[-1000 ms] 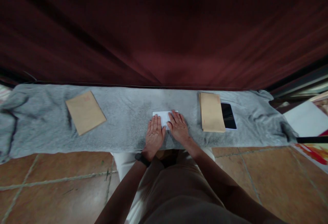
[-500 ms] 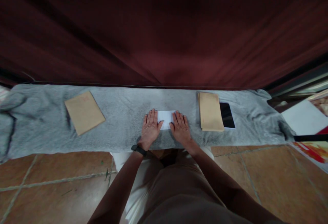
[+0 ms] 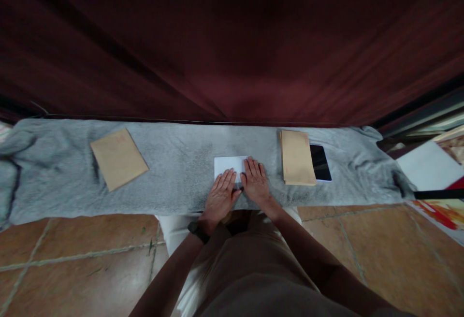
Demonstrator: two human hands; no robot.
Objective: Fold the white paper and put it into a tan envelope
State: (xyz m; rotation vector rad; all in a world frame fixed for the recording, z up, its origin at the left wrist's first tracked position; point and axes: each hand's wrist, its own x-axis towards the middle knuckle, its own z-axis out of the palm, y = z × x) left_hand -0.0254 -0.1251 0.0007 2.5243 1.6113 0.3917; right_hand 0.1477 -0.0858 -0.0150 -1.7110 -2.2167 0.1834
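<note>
The left hand (image 3: 221,195) covers the white paper's (image 3: 224,163) edge at six to seven o'clock, and the right hand (image 3: 256,181) covers its end at three to four; how many layers lie there cannot be told. The palms are out of sight. At three o'clock, the envelope stack (image 3: 298,158) hides the nine-o'clock side of a dark-screened device (image 3: 321,163). Printing on the stack and on the nine-o'clock envelope (image 3: 119,161) is too small to read. The watch (image 3: 198,231) is too dark and blurred to read. The grey cloth (image 3: 177,162) conceals the surface beneath. Picture edges cut the curtain (image 3: 232,41) at twelve and a patterned sheet (image 3: 440,215) past three.
</note>
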